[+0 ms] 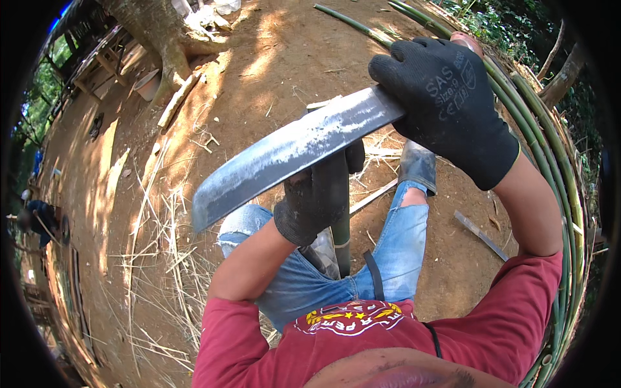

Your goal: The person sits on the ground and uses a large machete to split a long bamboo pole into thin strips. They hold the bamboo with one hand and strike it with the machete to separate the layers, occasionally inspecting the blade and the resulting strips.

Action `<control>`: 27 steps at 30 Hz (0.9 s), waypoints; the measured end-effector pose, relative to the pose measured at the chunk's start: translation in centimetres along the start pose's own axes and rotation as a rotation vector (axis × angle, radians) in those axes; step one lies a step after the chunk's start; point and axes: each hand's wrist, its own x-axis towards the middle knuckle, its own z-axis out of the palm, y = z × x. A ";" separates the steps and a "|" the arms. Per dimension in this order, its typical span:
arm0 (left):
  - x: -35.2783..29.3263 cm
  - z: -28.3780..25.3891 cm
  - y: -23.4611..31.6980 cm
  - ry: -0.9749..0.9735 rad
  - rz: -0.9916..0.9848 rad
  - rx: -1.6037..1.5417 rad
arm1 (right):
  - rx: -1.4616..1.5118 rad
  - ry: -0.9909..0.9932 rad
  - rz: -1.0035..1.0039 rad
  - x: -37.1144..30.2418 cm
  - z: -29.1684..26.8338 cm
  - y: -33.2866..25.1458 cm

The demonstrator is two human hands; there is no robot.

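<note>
My right hand (446,97), in a black glove, is closed around the handle of a machete (291,152). Its broad, worn steel blade slants down to the left, across and above my other hand. Beneath the blade, my left hand (317,197), gloved in black too, is wrapped around an upright green bamboo pole (341,242) between my legs. The blade covers part of the left fingers and most of the pole's upper end. A brownish handle end (467,44) sticks out beyond the right fist.
A second long blade (482,236) lies on the dirt to the right. Long green bamboo poles (546,136) curve along the right side. Thin bamboo strips (171,258) litter the left ground. A tree trunk (152,32), a bucket (147,85) and another person (42,223) are farther off.
</note>
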 end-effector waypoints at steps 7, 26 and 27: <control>0.0 1.2 2.0 0.013 -0.121 0.024 | -0.557 -0.003 0.338 -4.8 0.6 15.1; -1.0 -1.2 -0.1 -0.255 -0.082 -0.320 | 0.147 -0.099 0.259 -2.6 -2.1 -3.8; -1.0 -1.1 -0.4 -0.251 -0.085 -0.349 | 0.156 -0.081 0.258 -2.7 -1.8 -3.7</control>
